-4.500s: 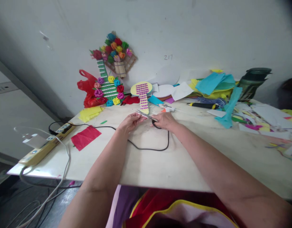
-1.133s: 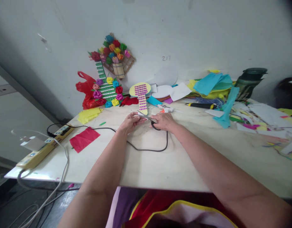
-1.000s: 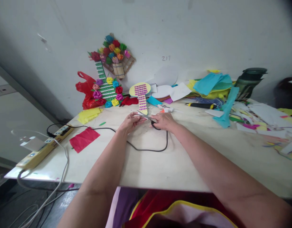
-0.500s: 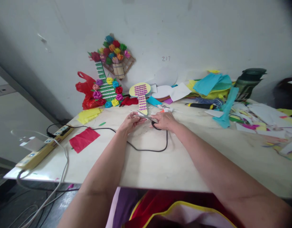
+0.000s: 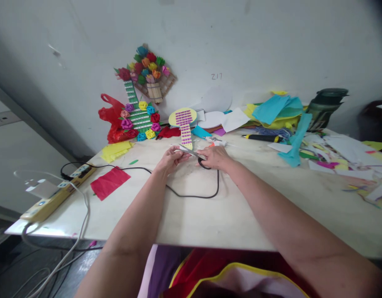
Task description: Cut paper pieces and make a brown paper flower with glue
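Pointing left and slightly away, the scissors [image 5: 192, 152] are clamped in the grip of the right hand [image 5: 217, 158] — their tips at the left hand [image 5: 171, 160], above the counter [image 5: 191, 219] (whether that one pinches anything, I cannot tell).

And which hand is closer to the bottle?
Right: the right hand is left of and in front of the bottle; the left hand is farther left.
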`<action>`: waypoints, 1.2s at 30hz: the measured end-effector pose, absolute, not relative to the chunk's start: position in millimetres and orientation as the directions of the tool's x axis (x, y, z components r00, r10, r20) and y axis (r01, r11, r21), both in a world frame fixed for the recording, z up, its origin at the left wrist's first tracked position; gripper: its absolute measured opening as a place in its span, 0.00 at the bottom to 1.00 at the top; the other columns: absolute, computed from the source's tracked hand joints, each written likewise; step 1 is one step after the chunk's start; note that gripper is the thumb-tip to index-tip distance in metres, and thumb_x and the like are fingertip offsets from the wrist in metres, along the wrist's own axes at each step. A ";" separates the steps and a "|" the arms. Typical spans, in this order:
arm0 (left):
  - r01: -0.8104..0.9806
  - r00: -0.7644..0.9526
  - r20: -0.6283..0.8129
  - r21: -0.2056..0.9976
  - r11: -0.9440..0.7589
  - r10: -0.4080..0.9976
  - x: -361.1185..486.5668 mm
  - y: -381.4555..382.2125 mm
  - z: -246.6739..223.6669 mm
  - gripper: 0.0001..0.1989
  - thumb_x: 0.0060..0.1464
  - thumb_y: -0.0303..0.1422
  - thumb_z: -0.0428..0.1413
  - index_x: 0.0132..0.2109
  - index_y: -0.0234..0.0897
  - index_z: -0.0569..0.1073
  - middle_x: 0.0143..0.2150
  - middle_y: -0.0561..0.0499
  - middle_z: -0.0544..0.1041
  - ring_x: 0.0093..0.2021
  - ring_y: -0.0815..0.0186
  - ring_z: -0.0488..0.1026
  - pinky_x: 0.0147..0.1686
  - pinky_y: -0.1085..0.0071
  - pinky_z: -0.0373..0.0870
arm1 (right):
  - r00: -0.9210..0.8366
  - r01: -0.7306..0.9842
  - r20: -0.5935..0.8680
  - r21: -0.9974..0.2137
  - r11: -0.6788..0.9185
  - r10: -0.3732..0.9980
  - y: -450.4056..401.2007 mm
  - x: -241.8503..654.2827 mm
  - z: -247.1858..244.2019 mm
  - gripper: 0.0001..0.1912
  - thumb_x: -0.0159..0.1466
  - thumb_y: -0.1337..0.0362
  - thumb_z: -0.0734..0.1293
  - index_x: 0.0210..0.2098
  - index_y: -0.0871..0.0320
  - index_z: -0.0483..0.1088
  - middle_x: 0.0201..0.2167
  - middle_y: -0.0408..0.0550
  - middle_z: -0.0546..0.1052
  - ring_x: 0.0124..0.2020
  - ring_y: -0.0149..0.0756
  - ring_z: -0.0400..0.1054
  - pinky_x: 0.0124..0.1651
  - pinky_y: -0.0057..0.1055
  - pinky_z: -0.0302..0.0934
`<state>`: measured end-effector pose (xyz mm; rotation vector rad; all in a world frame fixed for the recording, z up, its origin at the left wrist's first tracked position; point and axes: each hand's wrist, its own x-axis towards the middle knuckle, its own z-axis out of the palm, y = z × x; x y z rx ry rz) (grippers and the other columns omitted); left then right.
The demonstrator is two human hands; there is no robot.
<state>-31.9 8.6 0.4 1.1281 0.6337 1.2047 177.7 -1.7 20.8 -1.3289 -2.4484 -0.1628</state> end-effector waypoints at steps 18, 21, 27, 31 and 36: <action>-0.369 0.278 0.187 0.926 -0.075 0.942 -32.0 7.5 1.2 0.16 0.41 0.26 0.62 0.37 0.34 0.63 0.30 0.48 0.78 0.35 0.61 0.76 0.36 0.70 0.73 | -0.503 0.838 0.326 -0.044 0.544 0.801 -2.5 180.2 25.0 0.28 0.53 0.43 0.62 0.49 0.48 0.68 0.39 0.45 0.75 0.40 0.40 0.67 0.36 0.31 0.54; -0.373 0.281 0.187 0.925 -0.073 0.941 -32.3 8.2 0.5 0.16 0.42 0.26 0.61 0.37 0.34 0.63 0.30 0.48 0.78 0.36 0.61 0.76 0.36 0.70 0.73 | -0.502 0.836 0.335 -0.049 0.547 0.797 -1.6 179.5 24.1 0.27 0.53 0.44 0.62 0.48 0.48 0.68 0.39 0.45 0.75 0.40 0.40 0.67 0.36 0.31 0.54; -0.395 0.277 0.179 0.917 -0.058 0.944 -31.9 8.1 1.0 0.15 0.42 0.25 0.61 0.37 0.34 0.64 0.30 0.50 0.77 0.36 0.61 0.76 0.38 0.68 0.73 | -0.504 0.832 0.347 -0.053 0.553 0.791 -1.5 178.7 23.8 0.27 0.53 0.45 0.63 0.48 0.49 0.69 0.38 0.45 0.76 0.40 0.39 0.68 0.35 0.30 0.54; -0.405 0.261 0.162 0.913 -0.045 0.952 -31.4 7.7 1.6 0.15 0.43 0.24 0.60 0.37 0.34 0.64 0.30 0.49 0.77 0.36 0.61 0.76 0.38 0.66 0.73 | -0.500 0.836 0.332 -0.056 0.546 0.800 -2.8 178.4 25.7 0.26 0.53 0.45 0.63 0.46 0.49 0.70 0.39 0.45 0.76 0.40 0.39 0.68 0.35 0.30 0.53; -0.411 0.254 0.156 0.911 -0.039 0.955 -31.1 8.2 1.7 0.15 0.42 0.24 0.60 0.38 0.34 0.64 0.30 0.50 0.77 0.35 0.61 0.76 0.37 0.67 0.73 | -0.508 0.829 0.342 -0.053 0.556 0.790 -1.9 178.5 24.4 0.25 0.53 0.45 0.62 0.46 0.50 0.70 0.38 0.45 0.76 0.40 0.39 0.68 0.34 0.30 0.53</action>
